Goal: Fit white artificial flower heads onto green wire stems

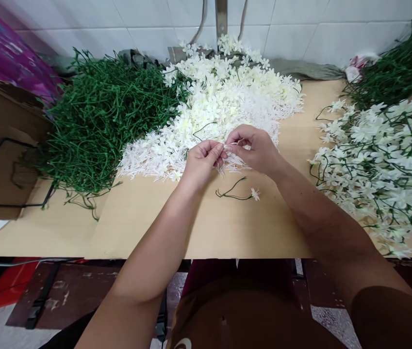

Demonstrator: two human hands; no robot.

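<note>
My left hand [203, 162] and my right hand [252, 145] meet over the front edge of a heap of white artificial flower parts [213, 106]. Both are closed, thumb against fingers, on a small thin white flower piece [229, 145] stretched between the fingertips. Its exact shape is mostly hidden. Just in front of my hands, a branched green plastic stem [233, 196] lies on the table, with one white flower [255, 194] on one of its ends.
A big tangle of green stems [111, 116] lies left of the white heap. At right are stemmed white flowers [391, 160] and more green stems [405, 68]. A cardboard box [5, 135] stands at the left on the tan table [136, 228]; a tiled wall [300, 39] is behind.
</note>
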